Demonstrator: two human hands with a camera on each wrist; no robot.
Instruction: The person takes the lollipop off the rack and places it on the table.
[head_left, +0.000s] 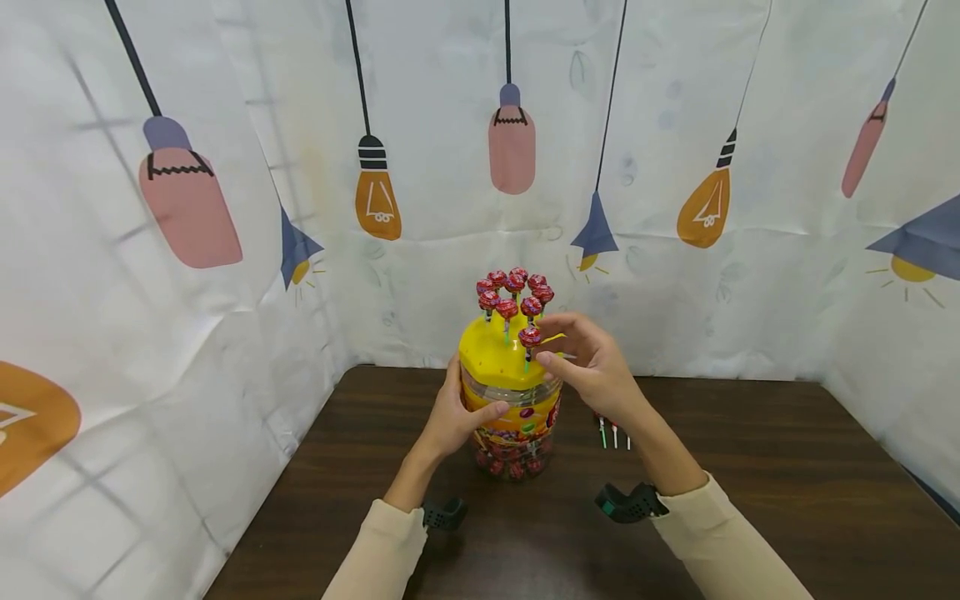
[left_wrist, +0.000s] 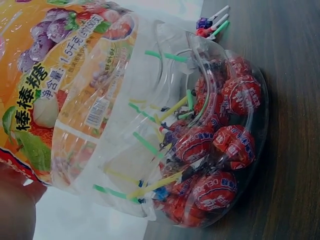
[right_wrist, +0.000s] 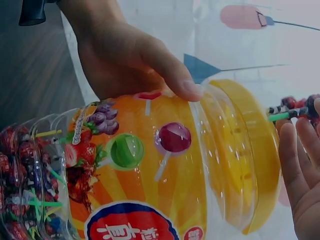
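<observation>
A clear plastic jar (head_left: 517, 425) with an orange fruit-print label stands upright on the table. On it sits a yellow lid (head_left: 491, 354), and several red-wrapped lollipops (head_left: 507, 309) stand stick-down in the lid. My left hand (head_left: 457, 421) grips the jar's side below the lid, thumb across the front, as the right wrist view also shows. By the lid's right edge is my right hand (head_left: 588, 367), thumb and fingers apart beside the nearest lollipop (head_left: 529, 337). Whether they touch it is unclear. More lollipops (left_wrist: 235, 145) lie inside the jar's bottom.
Several loose lollipops lie on the dark wooden table (head_left: 720, 467) right of the jar, their sticks (head_left: 615, 435) showing past my right forearm. A white cloth (head_left: 442, 275) printed with lamps hangs behind and at the sides.
</observation>
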